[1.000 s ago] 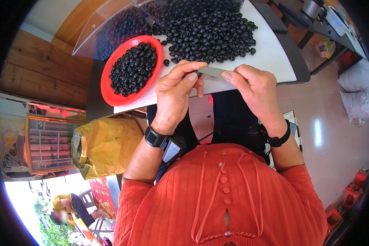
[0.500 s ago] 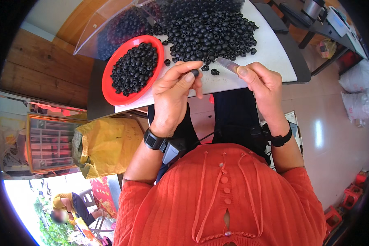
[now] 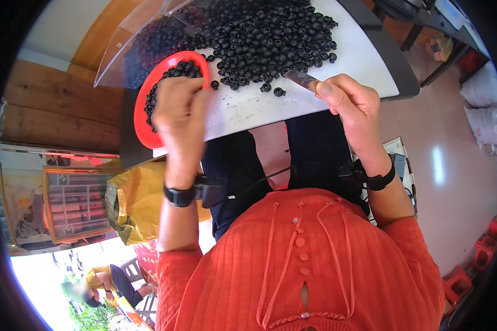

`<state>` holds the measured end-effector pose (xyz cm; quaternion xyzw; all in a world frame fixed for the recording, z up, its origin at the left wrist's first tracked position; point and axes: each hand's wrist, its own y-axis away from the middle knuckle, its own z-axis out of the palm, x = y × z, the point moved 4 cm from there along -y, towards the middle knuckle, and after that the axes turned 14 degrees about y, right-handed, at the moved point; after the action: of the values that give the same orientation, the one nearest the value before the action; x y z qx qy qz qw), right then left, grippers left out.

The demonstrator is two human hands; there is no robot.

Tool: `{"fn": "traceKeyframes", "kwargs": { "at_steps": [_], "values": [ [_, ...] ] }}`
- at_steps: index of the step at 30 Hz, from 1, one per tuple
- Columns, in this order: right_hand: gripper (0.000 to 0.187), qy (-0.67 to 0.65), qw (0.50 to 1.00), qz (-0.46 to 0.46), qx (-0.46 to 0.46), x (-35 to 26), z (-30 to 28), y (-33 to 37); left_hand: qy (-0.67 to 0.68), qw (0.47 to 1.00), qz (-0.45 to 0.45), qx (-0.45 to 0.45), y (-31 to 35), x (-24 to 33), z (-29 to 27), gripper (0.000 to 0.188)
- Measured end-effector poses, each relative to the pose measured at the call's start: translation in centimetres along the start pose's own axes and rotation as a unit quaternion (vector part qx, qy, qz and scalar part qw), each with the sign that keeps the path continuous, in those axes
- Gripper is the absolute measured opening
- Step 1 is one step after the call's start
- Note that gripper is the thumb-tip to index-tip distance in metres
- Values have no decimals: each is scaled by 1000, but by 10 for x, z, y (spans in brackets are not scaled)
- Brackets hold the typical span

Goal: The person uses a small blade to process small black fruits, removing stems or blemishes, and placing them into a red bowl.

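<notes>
- A white-topped table [image 3: 370,69] lies ahead of both hands, its near edge running below the right hand's grip.
- A broad heap of small round black pieces [image 3: 270,41], many showing a ringed hole, spreads on the white top, beyond the right hand's grip and to its left.
- A clear plastic container [image 3: 116,62] with dark pieces behind its wall stands beyond the left hand.
- A yellow bag [image 3: 135,193] sits to the left of the left wrist.
- A red plate [image 3: 144,135], partly filled with black pieces, lies under and around the left hand's fingers.
- The left hand [image 3: 179,110] hangs over the plate, blurred; whether its fingers hold anything, I cannot tell.
- The right hand [image 3: 353,105] is clasped on a knife, thumb pressed along it, well apart from the left hand.
- The knife [image 3: 302,79] juts from that grip toward the upper left, its tip near the heap's front edge.
- Two loose black pieces [image 3: 279,92] rest just below the blade tip, left of the right hand's grip.
</notes>
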<state>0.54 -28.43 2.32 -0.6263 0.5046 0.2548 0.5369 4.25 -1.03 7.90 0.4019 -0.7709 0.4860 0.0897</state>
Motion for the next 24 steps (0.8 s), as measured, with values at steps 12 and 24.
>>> {"fn": "traceKeyframes", "kwargs": {
  "at_steps": [12,24],
  "values": [
    [26,-25,999,-12,17,-1,1,0,-31,988,74,-129,13,33,90,18],
    [28,2,1000,-13,0,-2,2,-2,14,991,81,-106,20,24,71,25]
  ]
}}
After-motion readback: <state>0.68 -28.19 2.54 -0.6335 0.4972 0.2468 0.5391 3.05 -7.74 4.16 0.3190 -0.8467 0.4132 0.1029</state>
